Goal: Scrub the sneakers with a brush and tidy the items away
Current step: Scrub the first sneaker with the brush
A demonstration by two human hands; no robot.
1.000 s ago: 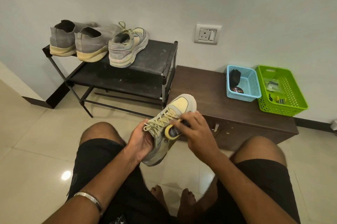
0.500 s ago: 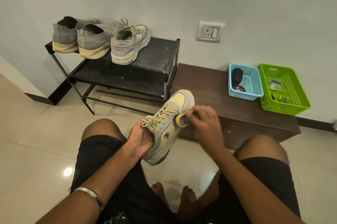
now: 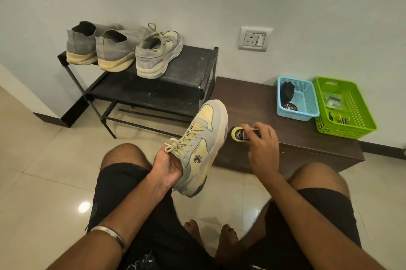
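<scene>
Evidently the left hand (image 3: 168, 167) grips the sneaker (image 3: 198, 151) by its heel, toe raised (probably exposing its side), while the right hand (image 3: 261, 144) clasps the brush (image 3: 240, 134) just beside it above the cabinet (image 3: 252, 103).

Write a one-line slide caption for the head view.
Left hand holds a yellow-grey sneaker while right hand grips a brush beside its toe.

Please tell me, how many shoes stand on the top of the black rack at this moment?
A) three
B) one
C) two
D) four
A: three shoes stand side by side on the black rack, namely two grey ones and one laced sneaker, while its match, the fourth shoe, is held in the left hand.
</scene>
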